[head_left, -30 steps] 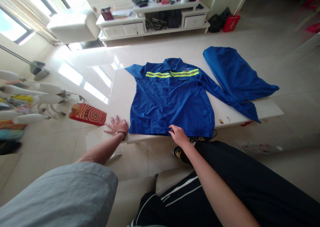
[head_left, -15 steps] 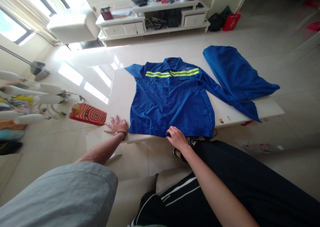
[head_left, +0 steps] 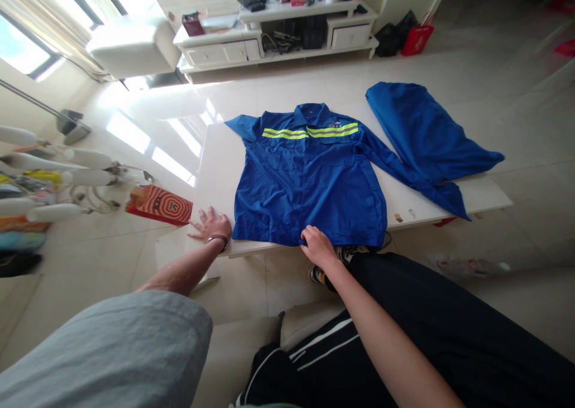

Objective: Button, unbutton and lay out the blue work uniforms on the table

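A blue work jacket (head_left: 287,180) with yellow-green reflective stripes lies front up across the white table (head_left: 215,168), its collar away from me. My left hand (head_left: 211,225) rests flat on the tabletop with its fingers spread, just left of the jacket's bottom corner. At the middle of the hem, my right hand (head_left: 318,245) has its fingers curled and pressed on the fabric edge. One sleeve stretches out to the right; the left one shows only as a short folded piece. Beyond the right sleeve lies a bundled blue garment (head_left: 426,126).
A red patterned paper bag (head_left: 162,205) stands at the table's left end. White lamp arms (head_left: 85,168) reach in from the left. Across the floor is a low white cabinet (head_left: 220,51) with items on top. A plastic bottle (head_left: 471,267) lies at the lower right.
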Demonstrator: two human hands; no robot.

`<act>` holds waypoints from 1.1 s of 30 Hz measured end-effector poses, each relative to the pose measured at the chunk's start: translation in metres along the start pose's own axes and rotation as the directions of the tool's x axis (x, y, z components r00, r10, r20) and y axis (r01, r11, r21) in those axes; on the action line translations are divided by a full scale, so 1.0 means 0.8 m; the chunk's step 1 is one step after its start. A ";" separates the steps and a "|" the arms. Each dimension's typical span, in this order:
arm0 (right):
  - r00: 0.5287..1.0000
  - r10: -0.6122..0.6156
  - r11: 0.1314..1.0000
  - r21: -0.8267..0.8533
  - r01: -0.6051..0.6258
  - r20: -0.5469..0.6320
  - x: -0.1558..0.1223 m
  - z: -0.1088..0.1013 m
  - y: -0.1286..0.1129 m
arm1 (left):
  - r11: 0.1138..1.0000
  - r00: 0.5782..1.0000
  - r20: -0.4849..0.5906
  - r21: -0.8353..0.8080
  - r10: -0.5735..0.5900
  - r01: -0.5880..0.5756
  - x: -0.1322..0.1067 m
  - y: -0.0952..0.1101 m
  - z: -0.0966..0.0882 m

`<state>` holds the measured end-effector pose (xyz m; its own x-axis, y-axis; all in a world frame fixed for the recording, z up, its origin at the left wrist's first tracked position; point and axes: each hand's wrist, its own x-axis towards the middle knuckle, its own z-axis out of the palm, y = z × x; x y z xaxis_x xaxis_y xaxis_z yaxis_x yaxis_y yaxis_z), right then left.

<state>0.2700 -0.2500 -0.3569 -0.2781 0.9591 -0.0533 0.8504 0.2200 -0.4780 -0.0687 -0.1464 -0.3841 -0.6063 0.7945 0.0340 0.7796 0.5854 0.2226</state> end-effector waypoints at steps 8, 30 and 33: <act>0.987 0.053 0.982 0.189 -0.023 -0.154 0.000 0.001 0.013 | 1.000 1.000 0.013 0.011 -0.001 0.001 -0.004 0.002 -0.004; 0.903 0.331 0.825 0.549 -0.135 -0.276 0.011 0.003 0.021 | 1.000 1.000 0.019 0.023 0.003 -0.004 -0.003 0.001 -0.005; 0.899 0.324 0.834 0.538 -0.123 -0.296 0.011 0.001 0.022 | 1.000 1.000 0.021 0.028 0.004 -0.005 -0.003 0.002 -0.006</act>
<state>0.2819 -0.2381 -0.3668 0.1578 0.9858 0.0566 0.5027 -0.0309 -0.8639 -0.0666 -0.1481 -0.3794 -0.5998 0.8000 0.0147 0.7865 0.5861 0.1949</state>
